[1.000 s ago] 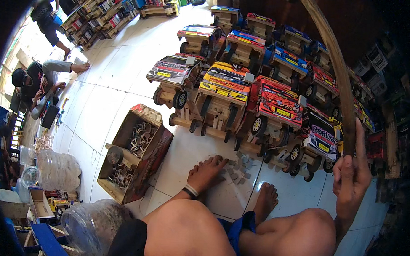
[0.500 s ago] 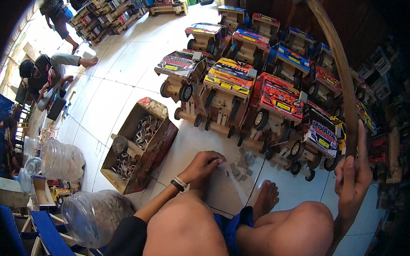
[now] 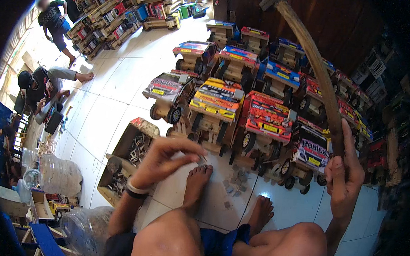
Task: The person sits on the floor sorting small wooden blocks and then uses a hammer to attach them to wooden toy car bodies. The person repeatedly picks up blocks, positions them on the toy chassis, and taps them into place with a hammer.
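Note:
My left hand [image 3: 164,160] is raised above my left foot, thumb and fingers pinched together. A tiny thin thing seems to be at the fingertips, too small to name. My right hand [image 3: 347,177] grips the lower end of a long, curved wooden hammer handle, holding the hammer [image 3: 315,64] upright. Its dark head reaches the top edge of the view. Behind my left wrist stands an open wooden box [image 3: 143,124] with many small pieces inside, partly hidden by the hand. Small flat grey pieces [image 3: 234,183] lie scattered on the tiles between my feet and the toy trucks.
Rows of wooden toy trucks [image 3: 265,117] with colourful printed tops fill the floor ahead. Large clear plastic jars [image 3: 59,174] stand at the left. Farther back, one person [image 3: 37,91] sits on the floor and another person [image 3: 56,23] stands near stacked toy trucks [image 3: 113,21].
My left hand has risen from near the floor and moved leftward, toward the box. The hammer stays in my right hand. The whole view has shifted slightly.

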Action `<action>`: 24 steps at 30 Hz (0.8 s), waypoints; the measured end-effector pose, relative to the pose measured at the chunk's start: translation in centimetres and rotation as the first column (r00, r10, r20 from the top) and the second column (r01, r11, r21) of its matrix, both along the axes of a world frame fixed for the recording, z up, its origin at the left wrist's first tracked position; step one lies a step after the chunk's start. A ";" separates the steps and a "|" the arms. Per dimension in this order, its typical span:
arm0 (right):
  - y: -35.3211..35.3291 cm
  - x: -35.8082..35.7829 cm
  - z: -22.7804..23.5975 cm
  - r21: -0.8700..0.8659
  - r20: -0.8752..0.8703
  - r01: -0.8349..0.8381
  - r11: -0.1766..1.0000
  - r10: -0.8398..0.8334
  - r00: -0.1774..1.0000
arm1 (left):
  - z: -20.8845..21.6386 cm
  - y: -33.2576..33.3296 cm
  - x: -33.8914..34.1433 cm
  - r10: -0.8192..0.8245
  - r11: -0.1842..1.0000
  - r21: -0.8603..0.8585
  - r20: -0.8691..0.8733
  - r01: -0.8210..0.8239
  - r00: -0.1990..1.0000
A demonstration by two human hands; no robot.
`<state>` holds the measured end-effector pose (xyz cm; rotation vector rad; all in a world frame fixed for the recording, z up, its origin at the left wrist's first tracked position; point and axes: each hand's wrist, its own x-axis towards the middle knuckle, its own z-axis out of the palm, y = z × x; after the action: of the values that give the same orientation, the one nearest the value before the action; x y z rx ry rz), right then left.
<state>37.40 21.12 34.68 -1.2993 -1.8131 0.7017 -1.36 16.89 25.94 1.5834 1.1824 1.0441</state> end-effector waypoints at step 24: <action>8.7 -8.1 0.7 -0.156 0.048 -0.156 0.975 0.166 0.985 | 2.4 36.4 -11.3 -0.118 0.992 0.013 -0.290 0.127 0.950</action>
<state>29.35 29.85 35.40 -1.2930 -1.9623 0.9132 -12.64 53.26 28.38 1.8555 1.2447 0.7713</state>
